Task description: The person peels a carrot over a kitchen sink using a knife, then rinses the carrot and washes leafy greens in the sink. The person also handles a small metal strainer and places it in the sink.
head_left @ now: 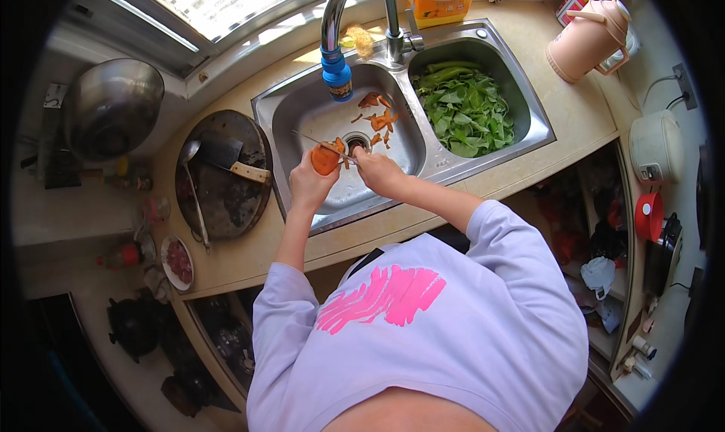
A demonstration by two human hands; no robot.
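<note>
Over the left basin of the steel sink (291, 107), my left hand (308, 184) is closed around a thick orange carrot (325, 162), its round cut end turned toward me. My right hand (380, 174) grips a thin-bladed knife (308, 137), its handle mostly hidden in my fingers. The blade lies across the upper side of the carrot. Orange peelings (384, 121) are scattered in the basin beyond my right hand, close to the drain (356, 140).
A tap with a blue nozzle (337, 75) hangs over the left basin. Leafy greens (468, 111) fill the right one. At left, a round chopping board (226, 194) bears a cleaver (249, 172) and a ladle (198, 198), near a plate of meat (178, 263). A pink thermos jug (585, 43) stands right.
</note>
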